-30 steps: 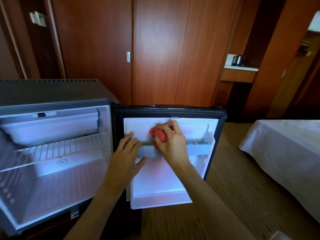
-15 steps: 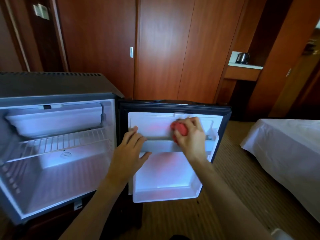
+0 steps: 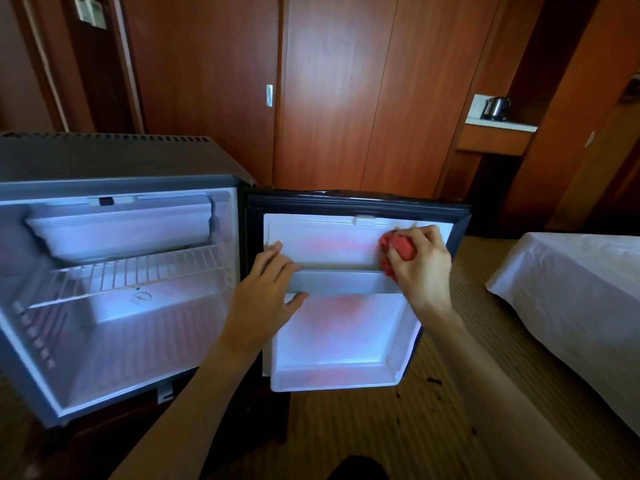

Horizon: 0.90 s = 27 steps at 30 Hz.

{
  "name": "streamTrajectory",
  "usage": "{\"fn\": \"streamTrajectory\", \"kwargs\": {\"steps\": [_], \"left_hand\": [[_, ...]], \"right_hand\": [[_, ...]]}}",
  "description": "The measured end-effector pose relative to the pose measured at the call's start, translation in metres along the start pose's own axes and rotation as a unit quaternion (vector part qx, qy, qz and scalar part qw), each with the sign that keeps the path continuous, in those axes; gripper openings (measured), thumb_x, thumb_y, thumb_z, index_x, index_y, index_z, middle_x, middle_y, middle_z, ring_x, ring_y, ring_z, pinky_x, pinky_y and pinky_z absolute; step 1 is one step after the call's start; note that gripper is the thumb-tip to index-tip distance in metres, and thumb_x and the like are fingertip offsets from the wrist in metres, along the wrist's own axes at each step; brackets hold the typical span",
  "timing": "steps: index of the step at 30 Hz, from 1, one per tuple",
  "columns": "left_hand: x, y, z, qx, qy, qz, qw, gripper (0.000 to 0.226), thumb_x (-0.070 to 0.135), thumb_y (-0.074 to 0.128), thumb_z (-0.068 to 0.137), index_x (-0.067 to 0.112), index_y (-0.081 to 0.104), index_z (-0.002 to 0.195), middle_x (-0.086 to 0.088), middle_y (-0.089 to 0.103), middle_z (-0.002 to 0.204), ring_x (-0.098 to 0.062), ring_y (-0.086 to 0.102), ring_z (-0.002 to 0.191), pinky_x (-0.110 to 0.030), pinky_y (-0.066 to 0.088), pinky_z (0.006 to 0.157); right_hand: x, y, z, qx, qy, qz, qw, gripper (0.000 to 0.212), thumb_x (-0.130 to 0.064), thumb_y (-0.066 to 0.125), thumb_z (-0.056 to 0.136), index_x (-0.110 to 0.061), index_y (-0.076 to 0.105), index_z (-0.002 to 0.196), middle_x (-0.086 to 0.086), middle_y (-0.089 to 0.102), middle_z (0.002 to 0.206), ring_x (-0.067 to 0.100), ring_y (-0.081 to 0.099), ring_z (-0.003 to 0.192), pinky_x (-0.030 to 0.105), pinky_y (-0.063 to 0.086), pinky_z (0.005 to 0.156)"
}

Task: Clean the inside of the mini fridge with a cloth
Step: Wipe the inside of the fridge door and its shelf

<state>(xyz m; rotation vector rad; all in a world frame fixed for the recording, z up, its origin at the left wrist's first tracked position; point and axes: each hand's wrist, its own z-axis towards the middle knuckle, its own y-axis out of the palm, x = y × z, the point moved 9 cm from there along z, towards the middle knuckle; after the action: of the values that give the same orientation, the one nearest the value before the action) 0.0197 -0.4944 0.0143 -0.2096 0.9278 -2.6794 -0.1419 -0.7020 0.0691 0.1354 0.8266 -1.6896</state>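
A bunched red cloth (image 3: 396,252) is pressed against the white inner panel of the open fridge door (image 3: 332,244), at the panel's upper right, just above the right end of the door's middle shelf rail (image 3: 343,283). The right hand (image 3: 420,263) grips the cloth, fingers curled round it. The left hand (image 3: 265,292) rests on the left end of the same rail, fingers laid over its top and thumb under its front edge; the two hands are well apart, one at each end of the rail. Below them the door's bottom tray (image 3: 332,377) is white.

The door swings out to the right of the mini fridge (image 3: 114,161), whose grey cabinet sits on the left. Inside it are a white freezer box (image 3: 117,230) at the top and a white wire shelf (image 3: 131,271) beneath.

Wood wall panels (image 3: 346,98) stand behind. Far right, a kettle (image 3: 496,108) sits on a small counter. A white-covered bed (image 3: 571,306) lies to the right, on striped carpet (image 3: 398,427).
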Motion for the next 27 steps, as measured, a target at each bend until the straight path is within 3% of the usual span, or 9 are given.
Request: {"fn": "streamTrajectory", "kwargs": {"steps": [3,7,11,14,16,20,23,27], "left_hand": [[0.0,0.001,0.001,-0.001,0.002,0.0,1.0,0.047,0.036,0.084,0.078,0.006,0.071,0.112,-0.009,0.068,0.119,-0.033,0.052,0.132,-0.041,0.046,0.106],[-0.002,0.005,0.001,-0.014,-0.009,-0.001,1.0,0.047,0.035,0.085,0.078,0.007,0.07,0.113,-0.01,0.068,0.122,-0.031,0.05,0.134,-0.039,0.048,0.104],[-0.003,0.004,-0.001,-0.002,0.0,0.002,1.0,0.048,0.036,0.084,0.078,0.007,0.07,0.114,-0.009,0.068,0.122,-0.03,0.049,0.134,-0.037,0.047,0.103],[-0.001,0.003,-0.001,0.016,0.009,0.0,1.0,0.048,0.036,0.085,0.078,0.007,0.071,0.113,-0.007,0.068,0.119,-0.029,0.048,0.133,-0.037,0.047,0.102],[-0.002,0.002,-0.001,0.022,0.006,-0.002,1.0,0.048,0.035,0.085,0.077,0.007,0.071,0.112,-0.007,0.068,0.119,-0.028,0.047,0.133,-0.037,0.049,0.101],[-0.003,0.004,-0.001,0.02,0.006,-0.004,1.0,0.048,0.033,0.086,0.076,0.006,0.07,0.111,-0.009,0.068,0.119,-0.029,0.048,0.133,-0.038,0.049,0.101],[-0.005,0.006,0.0,0.008,-0.005,-0.005,1.0,0.056,0.037,0.087,0.074,0.007,0.069,0.118,-0.01,0.066,0.128,-0.029,0.048,0.133,-0.034,0.039,0.108],[-0.005,0.004,-0.002,0.007,0.003,-0.005,1.0,0.051,0.035,0.086,0.076,0.006,0.07,0.115,-0.011,0.067,0.125,-0.032,0.05,0.133,-0.038,0.043,0.106]], "right_hand": [[-0.044,0.029,-0.009,-0.022,-0.059,0.015,0.998,0.018,-0.013,0.075,0.082,-0.018,0.075,0.099,0.003,0.056,0.102,0.02,0.06,0.09,0.025,0.046,0.08],[-0.105,0.074,-0.024,-0.081,-0.113,0.055,0.989,0.025,-0.012,0.073,0.084,-0.011,0.074,0.11,0.008,0.057,0.105,0.022,0.06,0.091,0.028,0.048,0.077],[-0.084,0.056,-0.018,-0.092,-0.12,0.048,0.987,0.025,-0.013,0.074,0.084,-0.016,0.074,0.109,0.004,0.055,0.105,0.016,0.058,0.091,0.021,0.045,0.083],[-0.029,0.016,-0.004,-0.022,-0.034,0.024,0.999,0.016,-0.017,0.074,0.083,-0.025,0.073,0.097,-0.003,0.055,0.102,0.016,0.061,0.086,0.035,0.056,0.077],[-0.018,0.009,-0.001,-0.002,-0.002,0.014,1.0,0.014,-0.018,0.073,0.084,-0.03,0.071,0.092,-0.005,0.053,0.101,0.019,0.063,0.084,0.033,0.056,0.077],[-0.073,0.053,-0.016,-0.04,-0.091,0.049,0.994,0.019,-0.013,0.075,0.082,-0.02,0.074,0.1,0.001,0.055,0.102,0.018,0.06,0.09,0.025,0.048,0.083],[-0.12,0.086,-0.029,-0.069,-0.126,0.069,0.987,0.025,-0.017,0.074,0.084,-0.012,0.074,0.109,0.008,0.058,0.103,0.022,0.06,0.091,0.027,0.048,0.077],[-0.104,0.067,-0.025,-0.077,-0.148,0.061,0.984,0.025,-0.014,0.074,0.084,-0.013,0.073,0.11,0.007,0.057,0.105,0.019,0.059,0.093,0.027,0.049,0.082]]}}
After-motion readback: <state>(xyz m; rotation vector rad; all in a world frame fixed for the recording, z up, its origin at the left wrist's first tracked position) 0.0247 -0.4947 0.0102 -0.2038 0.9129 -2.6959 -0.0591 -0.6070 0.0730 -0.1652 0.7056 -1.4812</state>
